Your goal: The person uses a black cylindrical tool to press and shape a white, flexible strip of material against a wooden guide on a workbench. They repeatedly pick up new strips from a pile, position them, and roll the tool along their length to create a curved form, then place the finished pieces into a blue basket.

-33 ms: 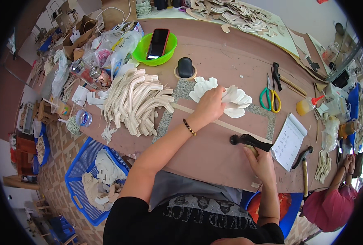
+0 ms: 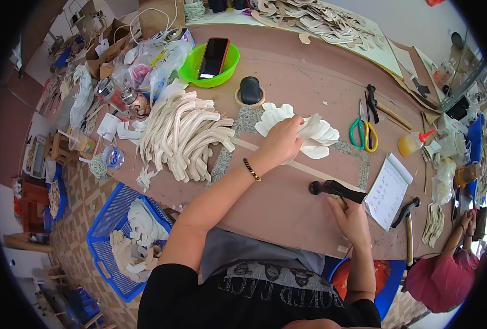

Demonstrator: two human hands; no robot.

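My left hand reaches over the table, its fingers closed on a white scalloped, petal-like piece. More white lobes of similar shape spread out on the left of my fingers. Whether they are one piece or a fanned stack I cannot tell. Nearer me on the right, my right hand is wrapped round a hammer with a black head. Only a short bit of its wooden handle shows by my thumb. A strip of speckled grey stone shows between my left arm and a heap of cream strips.
A green bowl with a phone, a black rounded object, scissors, another hammer, a glue bottle and a notepad lie around. A blue basket stands at lower left. Someone in pink is at right.
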